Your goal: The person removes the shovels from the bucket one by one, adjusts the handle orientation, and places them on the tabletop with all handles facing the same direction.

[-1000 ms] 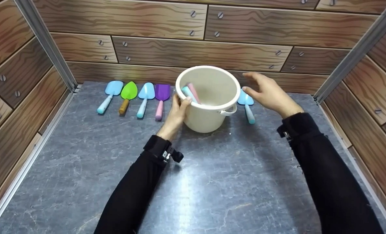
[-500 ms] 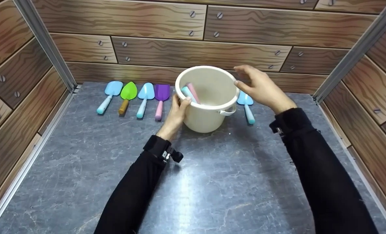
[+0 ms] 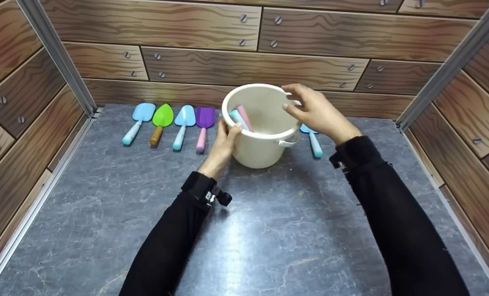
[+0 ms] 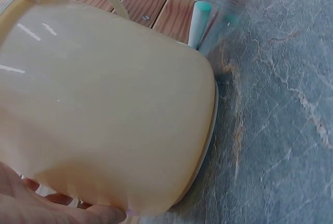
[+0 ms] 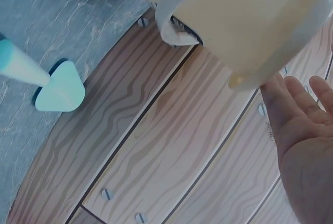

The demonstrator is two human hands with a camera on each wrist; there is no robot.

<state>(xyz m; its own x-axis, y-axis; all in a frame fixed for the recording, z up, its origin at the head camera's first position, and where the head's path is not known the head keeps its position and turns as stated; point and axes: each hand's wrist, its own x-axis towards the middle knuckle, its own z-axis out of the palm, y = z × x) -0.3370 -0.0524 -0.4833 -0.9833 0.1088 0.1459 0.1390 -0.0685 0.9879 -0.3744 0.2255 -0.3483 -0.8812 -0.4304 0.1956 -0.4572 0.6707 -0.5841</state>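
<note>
Grey desk (image 3: 269, 230): cream bucket (image 3: 265, 142) stands upright near back wall. Left hand (image 3: 223, 144) grips bucket's left rim, steadying. Right hand (image 3: 312, 111) spread, relaxed, over bucket's right rim; holds nothing. Reach pink handle (image 3: 244, 116) and teal handle (image 3: 237, 117) inside bucket vertically; keep left grip firm. Blue trowel (image 3: 313, 139) lies right of bucket.

Four toy shovels, light blue (image 3: 138, 118), green (image 3: 161, 119), light blue (image 3: 183, 121) and purple (image 3: 204, 122), lie side by side on the grey marbled counter (image 3: 269, 230) before the wood-patterned back wall (image 3: 211, 65).
</note>
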